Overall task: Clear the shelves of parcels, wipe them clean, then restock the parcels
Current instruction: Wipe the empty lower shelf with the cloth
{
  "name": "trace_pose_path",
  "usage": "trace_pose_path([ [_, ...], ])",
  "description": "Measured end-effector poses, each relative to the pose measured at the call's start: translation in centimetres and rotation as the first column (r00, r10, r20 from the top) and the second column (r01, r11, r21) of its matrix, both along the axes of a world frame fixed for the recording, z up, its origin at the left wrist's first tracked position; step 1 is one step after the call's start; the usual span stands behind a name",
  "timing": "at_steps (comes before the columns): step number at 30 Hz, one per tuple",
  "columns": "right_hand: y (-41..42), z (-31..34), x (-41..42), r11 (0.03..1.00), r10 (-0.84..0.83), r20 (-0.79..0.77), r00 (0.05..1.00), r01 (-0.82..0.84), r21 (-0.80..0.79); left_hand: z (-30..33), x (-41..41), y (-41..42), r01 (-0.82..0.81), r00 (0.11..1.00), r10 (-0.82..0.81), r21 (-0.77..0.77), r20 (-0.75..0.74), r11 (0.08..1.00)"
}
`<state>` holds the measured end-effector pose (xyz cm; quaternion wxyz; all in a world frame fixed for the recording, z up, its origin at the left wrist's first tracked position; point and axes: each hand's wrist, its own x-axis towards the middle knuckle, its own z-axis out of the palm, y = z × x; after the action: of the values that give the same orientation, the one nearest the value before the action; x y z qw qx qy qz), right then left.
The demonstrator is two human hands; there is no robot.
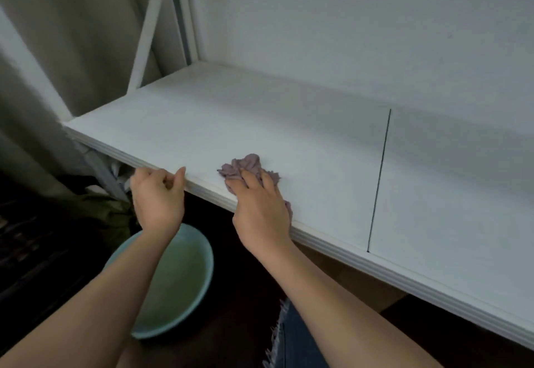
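Across the middle of the frame runs a white shelf, flat and matte, its front edge stepped with fine ridges, and a thin dark seam cuts it on the right side. Near that front edge, centre frame, sits a crumpled mauve cloth, soft and bunched into folds. Now the right hand lies on top of it, fingers fairly straight and spread a little, pressing the rag flat against the board, palm overhanging the lip. Just to the left, the left hand curls its fingers over the shelf's edge, thumb resting on top of the board, so it grips the lip itself. Below, lower left of centre, a round pale-teal basin with a smooth glossy rim stands on the dark floor. At the upper left, a grey curtain hangs in soft vertical folds beside a slanted white brace. No parcels show anywhere on this board
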<state>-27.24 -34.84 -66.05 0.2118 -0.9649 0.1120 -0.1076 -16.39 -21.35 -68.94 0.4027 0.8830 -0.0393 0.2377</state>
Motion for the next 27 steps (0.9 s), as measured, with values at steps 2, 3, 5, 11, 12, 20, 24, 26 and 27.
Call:
trace_pose_path([
  [2, 1.4, -0.9, 1.1, 0.997, 0.078, 0.094, 0.993, -0.077, -0.01, -1.0, -0.5, 2.6, -0.049, 0.989, 0.048, -0.007, -0.137, 0.999],
  [3, 2.1, -1.5, 1.6, 0.992, 0.125, 0.137, 0.983, -0.125, -0.012, -1.4, -0.8, 3.6, -0.084, 0.973, 0.078, -0.018, -0.219, 0.996],
  [5, 3.5, -3.0, 2.3, 0.977, 0.211, 0.21, 0.955, -0.214, -0.009, -2.3, -1.3, 5.7, -0.138, 0.937, 0.131, 0.001, -0.323, 0.99],
  [11, 7.3, -6.2, 3.7, 0.917, 0.323, 0.258, 0.91, -0.369, 0.153, -4.7, -2.2, 12.2, -0.188, 0.873, 0.192, 0.054, -0.447, 0.981],
  [12, 7.6, -6.6, 4.0, 0.912, 0.31, 0.251, 0.917, -0.361, 0.195, -5.2, -2.4, 13.2, -0.189, 0.861, 0.182, 0.035, -0.474, 0.981],
  [20, 10.2, -10.2, 7.8, 0.823, 0.309, 0.139, 0.941, -0.338, 0.458, -9.9, -5.2, 16.7, -0.245, 0.824, 0.13, -0.141, -0.552, 0.959],
  [24, 11.5, -11.0, 9.2, 0.851, 0.364, -0.043, 0.93, -0.313, 0.422, -10.7, -5.6, 17.8, -0.315, 0.799, 0.151, -0.191, -0.582, 0.93],
  [26, 11.9, -11.2, 9.7, 0.867, 0.321, -0.088, 0.943, -0.256, 0.428, -10.6, -5.3, 18.2, -0.343, 0.799, 0.148, -0.24, -0.582, 0.908],
  [27, 12.1, -11.2, 10.0, 0.869, 0.289, -0.084, 0.953, -0.225, 0.44, -10.4, -5.0, 18.3, -0.358, 0.802, 0.143, -0.274, -0.581, 0.893],
])
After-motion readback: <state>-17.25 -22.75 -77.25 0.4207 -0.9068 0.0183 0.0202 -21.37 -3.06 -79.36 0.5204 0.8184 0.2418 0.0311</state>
